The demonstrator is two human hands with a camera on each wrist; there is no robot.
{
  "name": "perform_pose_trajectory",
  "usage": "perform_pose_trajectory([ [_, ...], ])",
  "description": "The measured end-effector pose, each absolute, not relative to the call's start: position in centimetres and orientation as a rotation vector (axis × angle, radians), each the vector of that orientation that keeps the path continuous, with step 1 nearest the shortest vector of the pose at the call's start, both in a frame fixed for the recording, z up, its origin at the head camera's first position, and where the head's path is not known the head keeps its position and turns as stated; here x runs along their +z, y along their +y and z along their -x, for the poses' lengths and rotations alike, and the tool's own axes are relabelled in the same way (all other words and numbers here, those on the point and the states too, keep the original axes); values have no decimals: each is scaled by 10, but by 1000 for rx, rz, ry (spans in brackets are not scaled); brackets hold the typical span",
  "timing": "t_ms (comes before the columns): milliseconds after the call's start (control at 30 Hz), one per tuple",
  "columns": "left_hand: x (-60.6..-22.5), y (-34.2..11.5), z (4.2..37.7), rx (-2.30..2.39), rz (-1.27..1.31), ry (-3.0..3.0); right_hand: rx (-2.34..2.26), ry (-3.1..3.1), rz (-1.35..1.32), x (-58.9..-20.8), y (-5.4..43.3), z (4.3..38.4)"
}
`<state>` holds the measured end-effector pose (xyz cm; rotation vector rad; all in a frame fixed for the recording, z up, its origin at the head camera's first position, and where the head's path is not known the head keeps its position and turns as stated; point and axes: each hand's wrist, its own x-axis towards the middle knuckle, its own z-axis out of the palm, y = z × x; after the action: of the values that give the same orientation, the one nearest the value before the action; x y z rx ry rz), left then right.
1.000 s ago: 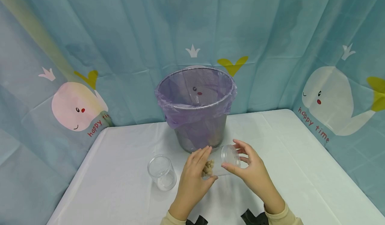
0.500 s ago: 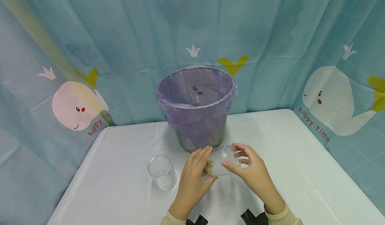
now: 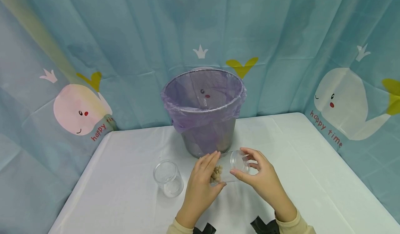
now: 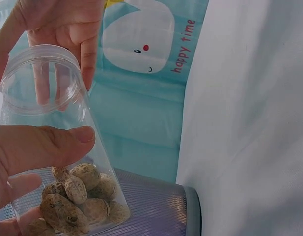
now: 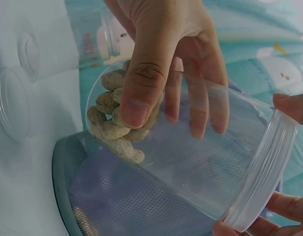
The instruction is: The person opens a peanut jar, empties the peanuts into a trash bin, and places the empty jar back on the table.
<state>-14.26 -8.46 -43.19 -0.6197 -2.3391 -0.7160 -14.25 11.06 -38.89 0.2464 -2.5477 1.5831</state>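
A clear plastic jar [image 3: 227, 167] with tan, unshelled peanuts [image 4: 75, 196] inside is held tilted on its side above the table. My left hand [image 3: 203, 180] wraps around its base end, thumb on the near side and fingers on the far side. The peanuts lie heaped at that end. At the other end, on the right, my right hand [image 3: 260, 173] grips the clear screw lid [image 5: 261, 172] by its edge between thumb and fingers. The lid sits on the jar's mouth. Part of the peanuts is hidden behind the left hand in the head view.
Just behind the hands stands a mesh wastebasket [image 3: 207, 140] lined with a purple bag [image 3: 203, 119]. A second clear jar [image 3: 168, 180] is upright on the white table [image 3: 118, 192] to the left. A round clear disc [image 5: 13, 103] shows beside it in the right wrist view.
The fingers of my right hand have shifted slightly at the lid's edge. The jar and my left hand stay in place.
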Motion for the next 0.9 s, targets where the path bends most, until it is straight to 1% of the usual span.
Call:
perform_pose_trajectory([
  [233,-431,-85,142,-713,615,-2339,1592,-2528,-295,-390,111,143],
  [700,-432,-83,143,-705,635,-2335,1614,-2603,-146,-386,109,142],
  [900,-433,-84,143,-696,631,-2340,1627,-2600,-161,-387,109,142],
])
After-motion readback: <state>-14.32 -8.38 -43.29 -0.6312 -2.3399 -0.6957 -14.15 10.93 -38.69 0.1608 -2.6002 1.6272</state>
